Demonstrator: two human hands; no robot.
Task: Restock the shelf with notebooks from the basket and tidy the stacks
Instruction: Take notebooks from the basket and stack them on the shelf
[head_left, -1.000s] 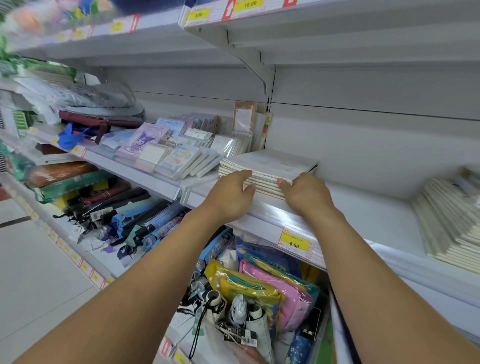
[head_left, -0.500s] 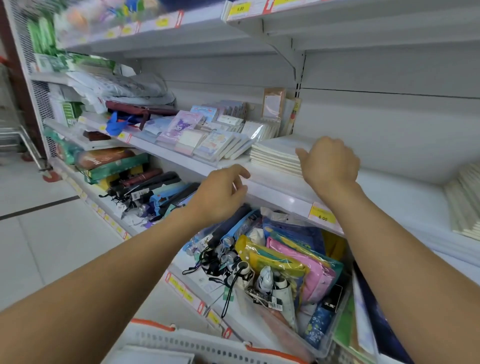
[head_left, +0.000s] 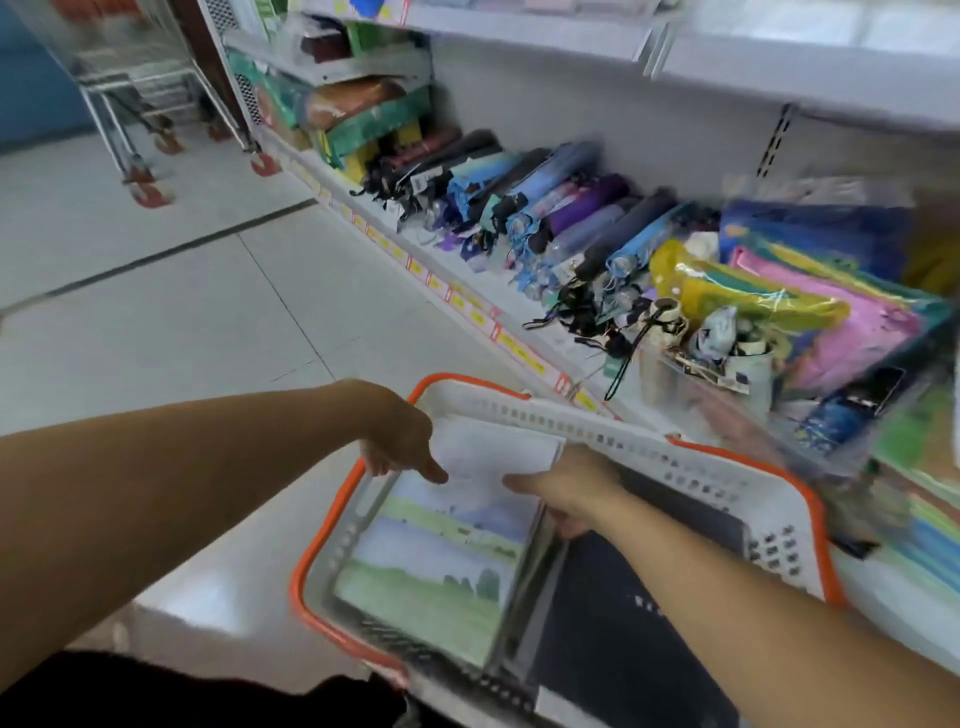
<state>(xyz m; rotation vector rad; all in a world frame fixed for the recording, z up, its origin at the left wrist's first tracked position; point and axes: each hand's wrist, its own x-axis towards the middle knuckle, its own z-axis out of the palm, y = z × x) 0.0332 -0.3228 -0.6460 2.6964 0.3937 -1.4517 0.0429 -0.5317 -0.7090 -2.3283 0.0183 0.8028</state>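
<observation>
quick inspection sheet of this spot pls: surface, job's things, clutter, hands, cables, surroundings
surface: pale tiled floor; low white shelf with yellow price tags
job's things: white basket with orange rim holding landscape-cover notebooks and dark ones
clutter: folded umbrellas in a row, bright plastic pouches beside them
hands: left hand open, fingers on the top notebook; right hand at that stack's right edge, grip blurred
cables: nothing seen
surroundings: metal trolley down the aisle
</observation>
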